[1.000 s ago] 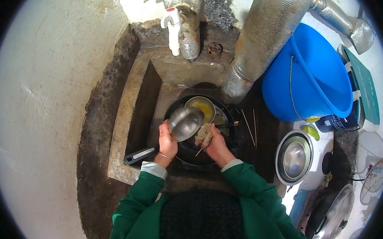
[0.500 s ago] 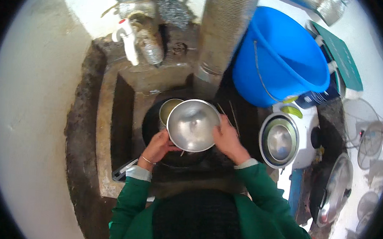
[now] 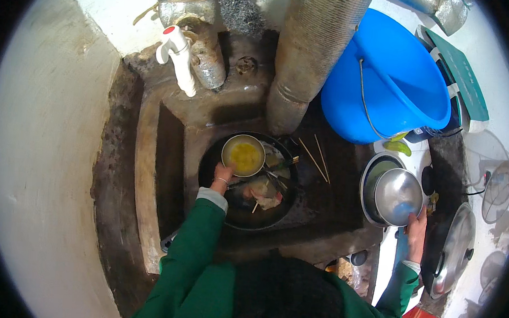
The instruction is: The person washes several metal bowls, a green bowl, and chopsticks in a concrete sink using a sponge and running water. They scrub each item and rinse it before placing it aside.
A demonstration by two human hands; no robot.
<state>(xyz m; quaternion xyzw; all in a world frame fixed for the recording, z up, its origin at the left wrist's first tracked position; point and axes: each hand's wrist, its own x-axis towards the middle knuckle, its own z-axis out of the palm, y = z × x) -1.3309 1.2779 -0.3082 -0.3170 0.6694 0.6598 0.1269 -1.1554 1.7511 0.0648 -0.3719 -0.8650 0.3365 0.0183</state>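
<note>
My left hand (image 3: pixel 222 174) is closed on the near rim of a small bowl (image 3: pixel 244 154) with yellowish liquid inside. That bowl sits at the far left part of a wide black pan (image 3: pixel 277 215), where dark utensils (image 3: pixel 272 174) and some pale and pinkish food (image 3: pixel 262 194) lie. Well to the right, my right hand (image 3: pixel 416 235) grips the near right edge of a shiny steel bowl (image 3: pixel 398 195). The steel bowl is over a larger metal basin (image 3: pixel 367 206), partly covering it; whether they touch I cannot tell.
A large blue bucket (image 3: pixel 374 79) stands at the back right, beside a thick pipe (image 3: pixel 315 41). Thin sticks (image 3: pixel 315 159) lie right of the pan. A white tap (image 3: pixel 182 63) juts out at the back left. A metal lid (image 3: pixel 454 250) leans at the far right.
My right hand has carried the steel bowl right, from above the pan to the metal basin. My left hand has let go of it and taken hold of the small bowl.
</note>
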